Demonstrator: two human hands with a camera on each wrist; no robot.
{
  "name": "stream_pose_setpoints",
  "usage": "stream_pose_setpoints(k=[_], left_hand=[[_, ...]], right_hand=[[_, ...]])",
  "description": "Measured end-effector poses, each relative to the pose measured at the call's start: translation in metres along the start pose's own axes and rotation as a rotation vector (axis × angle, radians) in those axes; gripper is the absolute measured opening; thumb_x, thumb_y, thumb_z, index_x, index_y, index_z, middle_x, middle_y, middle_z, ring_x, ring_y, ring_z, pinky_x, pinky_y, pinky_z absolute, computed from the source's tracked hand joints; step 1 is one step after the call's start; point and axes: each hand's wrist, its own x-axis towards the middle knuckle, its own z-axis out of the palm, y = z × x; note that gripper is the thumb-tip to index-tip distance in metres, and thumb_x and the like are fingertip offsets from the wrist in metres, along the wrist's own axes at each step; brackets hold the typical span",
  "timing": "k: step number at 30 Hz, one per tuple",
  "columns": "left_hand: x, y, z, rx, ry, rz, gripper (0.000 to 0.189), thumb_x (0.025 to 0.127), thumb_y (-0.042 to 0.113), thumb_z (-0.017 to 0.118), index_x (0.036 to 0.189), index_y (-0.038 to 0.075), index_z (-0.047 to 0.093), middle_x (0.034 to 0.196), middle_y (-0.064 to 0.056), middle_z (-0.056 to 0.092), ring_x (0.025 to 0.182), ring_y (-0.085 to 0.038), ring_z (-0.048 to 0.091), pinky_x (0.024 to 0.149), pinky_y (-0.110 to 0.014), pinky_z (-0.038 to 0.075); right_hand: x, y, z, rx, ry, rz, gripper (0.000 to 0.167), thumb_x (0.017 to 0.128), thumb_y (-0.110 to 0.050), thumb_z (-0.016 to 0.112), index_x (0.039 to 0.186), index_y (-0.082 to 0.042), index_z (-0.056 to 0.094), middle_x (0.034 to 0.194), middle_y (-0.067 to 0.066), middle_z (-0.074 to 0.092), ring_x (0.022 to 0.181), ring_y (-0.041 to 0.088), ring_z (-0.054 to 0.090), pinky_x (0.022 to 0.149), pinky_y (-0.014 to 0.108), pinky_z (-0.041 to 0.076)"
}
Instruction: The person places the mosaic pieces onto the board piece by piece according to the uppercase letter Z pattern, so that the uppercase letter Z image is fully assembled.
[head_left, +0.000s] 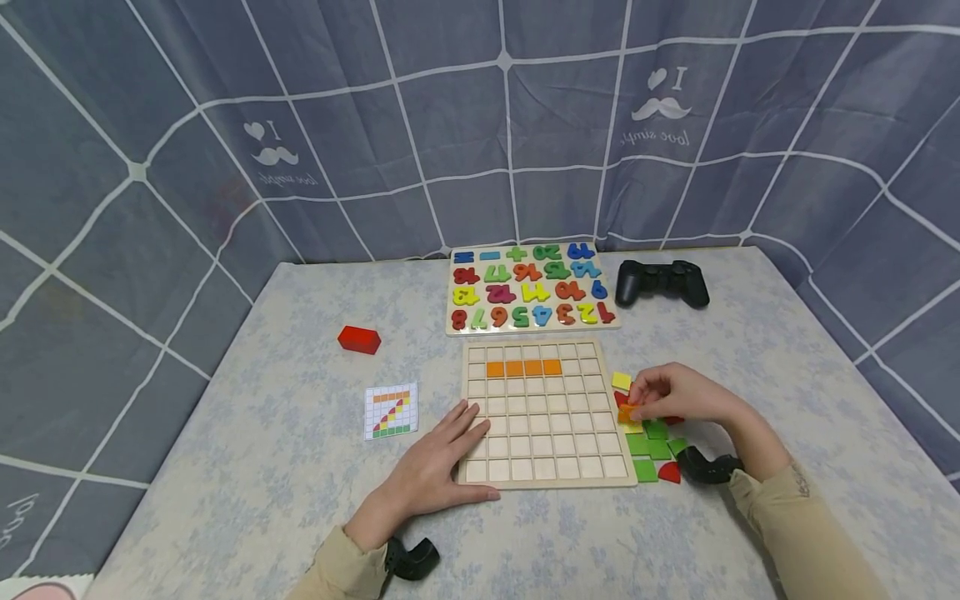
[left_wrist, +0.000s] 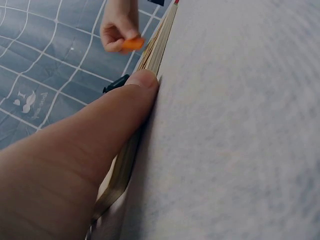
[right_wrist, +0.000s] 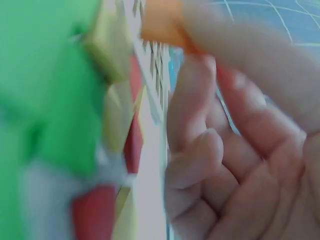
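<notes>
A wooden grid board lies at the middle of the table, with several orange square tiles in a row near its top. My left hand rests on the board's left edge, fingers straight, thumb along the front edge. Between thumb and fingertips my right hand pinches an orange tile, held over the loose tiles beside the board's right edge. Those include green tiles, a yellow tile and a red rounded tile. A pattern card with coloured squares lies left of the board.
Behind the grid board lies a number puzzle board with colourful digits. A black game controller sits at the back right. To the left is a red block. A grid-patterned curtain hangs behind the table.
</notes>
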Motion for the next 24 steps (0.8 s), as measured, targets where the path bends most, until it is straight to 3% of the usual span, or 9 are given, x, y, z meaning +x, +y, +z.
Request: stream_pose_setpoints(k=[8, 13, 17, 21, 24], left_hand=[[-0.001, 0.0, 0.0, 0.006, 0.007, 0.002, 0.093, 0.076, 0.068, 0.061, 0.146, 0.012, 0.036, 0.154, -0.008, 0.021, 0.143, -0.021, 0.01, 0.106, -0.047, 0.032], [-0.001, 0.0, 0.001, 0.009, 0.022, 0.01, 0.092, 0.076, 0.069, 0.06, 0.146, 0.012, 0.037, 0.154, -0.008, 0.023, 0.143, -0.021, 0.012, 0.105, -0.046, 0.033], [-0.001, 0.0, 0.001, 0.021, 0.025, 0.019, 0.092, 0.077, 0.07, 0.058, 0.145, 0.012, 0.037, 0.154, -0.009, 0.023, 0.142, -0.023, 0.013, 0.105, -0.046, 0.033], [-0.001, 0.0, 0.001, 0.033, 0.026, 0.015, 0.093, 0.076, 0.07, 0.059, 0.145, 0.011, 0.038, 0.154, -0.009, 0.023, 0.142, -0.023, 0.013, 0.105, -0.046, 0.033], [-0.001, -0.001, 0.001, 0.028, 0.026, 0.012, 0.092, 0.076, 0.068, 0.061, 0.145, 0.011, 0.037, 0.154, -0.009, 0.023, 0.142, -0.023, 0.012, 0.106, -0.046, 0.032]], right_hand=[[0.058, -0.026, 0.001, -0.15, 0.186, 0.065, 0.017, 0.089, -0.017, 0.066, 0.101, -0.006, 0.071, 0.092, 0.003, 0.068, 0.074, 0.019, 0.054, 0.068, 0.032, 0.045], [0.085, -0.031, 0.006, -0.208, 0.159, 0.102, 0.016, 0.091, -0.015, 0.063, 0.102, -0.007, 0.071, 0.095, 0.005, 0.067, 0.081, 0.02, 0.056, 0.072, 0.033, 0.046], [0.092, -0.032, 0.009, -0.22, 0.132, 0.117, 0.014, 0.09, -0.011, 0.063, 0.098, -0.005, 0.073, 0.096, 0.008, 0.067, 0.08, 0.021, 0.056, 0.069, 0.033, 0.047], [0.089, -0.034, 0.008, -0.335, 0.198, 0.106, 0.01, 0.084, -0.016, 0.07, 0.091, -0.009, 0.074, 0.095, 0.009, 0.063, 0.075, 0.021, 0.055, 0.065, 0.034, 0.047], [0.082, -0.032, 0.007, -0.366, 0.245, 0.133, 0.017, 0.081, -0.025, 0.074, 0.091, -0.012, 0.071, 0.098, 0.007, 0.061, 0.077, 0.02, 0.054, 0.066, 0.034, 0.046]])
